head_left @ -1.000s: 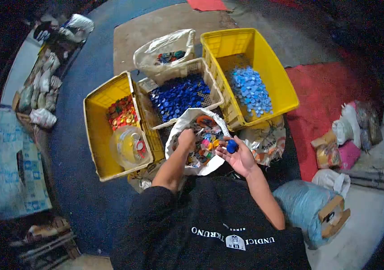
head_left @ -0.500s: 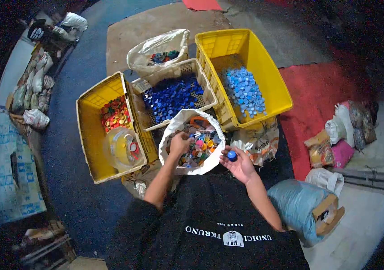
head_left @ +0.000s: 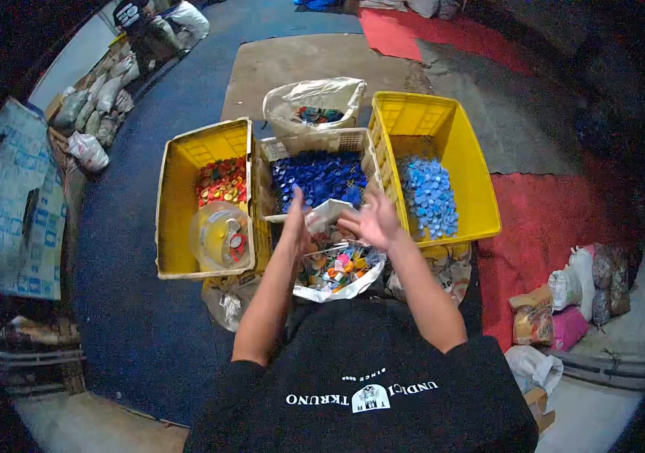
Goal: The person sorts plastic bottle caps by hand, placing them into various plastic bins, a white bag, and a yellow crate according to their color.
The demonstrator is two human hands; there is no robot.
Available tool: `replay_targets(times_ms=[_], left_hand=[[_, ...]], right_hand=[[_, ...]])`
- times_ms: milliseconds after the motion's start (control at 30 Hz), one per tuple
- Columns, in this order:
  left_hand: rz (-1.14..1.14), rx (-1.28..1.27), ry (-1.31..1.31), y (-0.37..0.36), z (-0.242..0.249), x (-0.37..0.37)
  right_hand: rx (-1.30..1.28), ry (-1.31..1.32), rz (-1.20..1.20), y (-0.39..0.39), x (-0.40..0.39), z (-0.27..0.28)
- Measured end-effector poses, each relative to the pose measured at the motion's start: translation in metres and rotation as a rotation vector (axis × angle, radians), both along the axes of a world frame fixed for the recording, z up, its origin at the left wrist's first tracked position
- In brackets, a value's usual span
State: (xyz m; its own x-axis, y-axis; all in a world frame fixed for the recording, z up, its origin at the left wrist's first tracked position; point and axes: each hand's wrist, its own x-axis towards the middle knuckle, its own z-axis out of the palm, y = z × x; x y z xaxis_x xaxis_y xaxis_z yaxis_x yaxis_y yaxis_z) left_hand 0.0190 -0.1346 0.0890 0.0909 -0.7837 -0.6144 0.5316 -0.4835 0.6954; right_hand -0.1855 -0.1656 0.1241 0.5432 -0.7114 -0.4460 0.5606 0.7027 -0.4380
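Observation:
My left hand (head_left: pixel 297 224) is raised over the left rim of the white sack (head_left: pixel 334 291) of mixed caps (head_left: pixel 344 266), fingers apart and nothing seen in it. Over the sack's far right side, my right hand (head_left: pixel 374 220) is blurred, its fingers spread and no cap visible in them. Just beyond both hands sits the white crate (head_left: pixel 265 170) of dark blue caps (head_left: pixel 322 172). A yellow crate (head_left: pixel 174 162) on the left has red and gold caps (head_left: pixel 222 180) and a clear round tub (head_left: pixel 220 235). Light blue caps (head_left: pixel 430 198) lie in the right yellow crate (head_left: pixel 473 162).
Behind the white crate stands a white sack (head_left: pixel 281 106) with mixed caps. Filled bags (head_left: pixel 564 287) lie at the right on a red mat (head_left: pixel 534 219). More sacks (head_left: pixel 103 94) are piled at the far left, near a person in dark clothing (head_left: pixel 131 15).
The blue cap that was in my right hand is no longer seen there. My left hand has come up out of the sack, and both hands are farther forward. The view has shifted.

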Motion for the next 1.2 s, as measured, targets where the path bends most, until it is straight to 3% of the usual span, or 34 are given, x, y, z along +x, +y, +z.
replay_targets(times_ms=[33,100,233,300,333,367,433,467,500,533,567,633,700,767,900,1067,1133,1200], left_hand=[[0.171,-0.031,-0.034,-0.009,0.001,0.005],[0.276,-0.072,-0.132,-0.009,0.007,0.016],[0.311,-0.199,-0.413,0.039,0.008,0.023],[0.262,-0.222,-0.774,0.071,-0.033,0.031],[0.221,-0.172,-0.926,0.092,-0.008,0.024],[0.133,-0.065,-1.19,0.11,-0.028,0.03],[0.1,0.161,-1.205,0.138,-0.048,0.033],[0.1,0.167,-1.204,0.151,-0.07,0.037],[0.162,0.105,-1.039,0.163,-0.098,0.041],[0.223,0.043,-0.873,0.168,-0.106,0.042],[0.223,0.05,-0.871,0.172,-0.114,0.041],[0.137,0.134,-0.662,0.177,-0.116,0.029],[0.08,0.191,-0.676,0.175,-0.114,0.023],[-0.119,0.088,-0.809,0.177,-0.107,0.019],[-0.191,0.001,-0.863,0.18,-0.089,0.011],[-0.2,-0.01,-0.803,0.192,-0.083,-0.002],[-0.312,-0.073,-1.07,0.196,-0.082,0.005],[-0.269,-0.032,-1.057,0.196,-0.066,0.005]], right_hand=[[-0.047,0.081,0.001,-0.002,0.004,0.03],[-0.045,0.191,-0.011,-0.009,0.006,0.029],[-0.034,0.115,-0.018,0.007,-0.016,-0.022],[0.041,0.161,0.051,0.024,-0.03,-0.055],[0.133,0.258,-0.023,0.039,-0.028,-0.04],[0.148,0.265,-0.017,0.048,-0.032,-0.047],[0.036,0.344,0.055,0.057,-0.037,-0.062],[0.045,0.42,0.033,0.06,-0.036,-0.069],[0.05,0.422,0.037,0.062,-0.033,-0.074],[-0.074,0.592,0.128,0.064,-0.029,-0.078],[-0.2,0.76,0.222,0.066,-0.026,-0.083],[-0.658,1.021,0.324,0.068,-0.019,-0.101],[-0.997,1.283,0.53,0.07,-0.017,-0.118],[-0.964,1.385,0.691,0.071,-0.016,-0.131],[-0.863,1.723,1.049,0.078,-0.034,-0.157],[-0.882,1.815,0.962,0.077,-0.024,-0.147],[-0.89,1.828,1.0,0.078,-0.017,-0.156],[-0.917,1.876,1.011,0.077,-0.011,-0.171]])
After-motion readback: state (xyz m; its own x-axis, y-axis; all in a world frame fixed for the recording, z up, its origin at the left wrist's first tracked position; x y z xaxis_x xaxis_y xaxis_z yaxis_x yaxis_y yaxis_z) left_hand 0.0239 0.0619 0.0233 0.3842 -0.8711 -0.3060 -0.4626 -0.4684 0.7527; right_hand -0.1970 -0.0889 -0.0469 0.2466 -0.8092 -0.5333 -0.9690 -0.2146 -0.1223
